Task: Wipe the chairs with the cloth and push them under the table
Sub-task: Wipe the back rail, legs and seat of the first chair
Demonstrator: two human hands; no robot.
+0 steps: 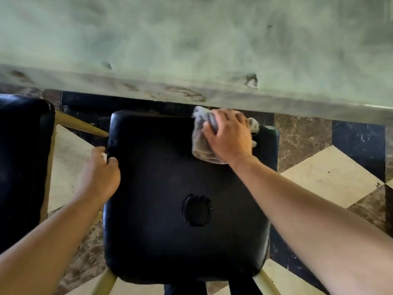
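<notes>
Wiping in progress on the middle chair point(187, 199): right hand point(228, 135) is pressed flat on a grey cloth point(201, 143), fingers spread and curled over it, pinning it to the far right corner of the black padded seat, just below the table point(191, 50) edge. Cloth is bunched, part sticks out past the fingertips toward the table. Left hand point(100, 173) is closed on the seat's left edge, thumb on top, fingers wrapped under out of sight; likely bracing the chair so it doesn't slide while the other hand scrubs. Seat has a round dimple point(196, 209) near centre. Chair stands pulled out, only its far edge about level with the table edge, so pushing in is not yet done. Judged stage: wipe of this seat, far corner covered, near half looks untouched. A second chair point(21, 167) sits close on the left, narrow gap between them with a pale wooden leg point(83, 125) angled through it; tight room on that side, left knuckles could brush it. Right side is open checkered floor point(329, 173). Straight ahead under the table looks dark and free as far as visible, hidden further in
</notes>
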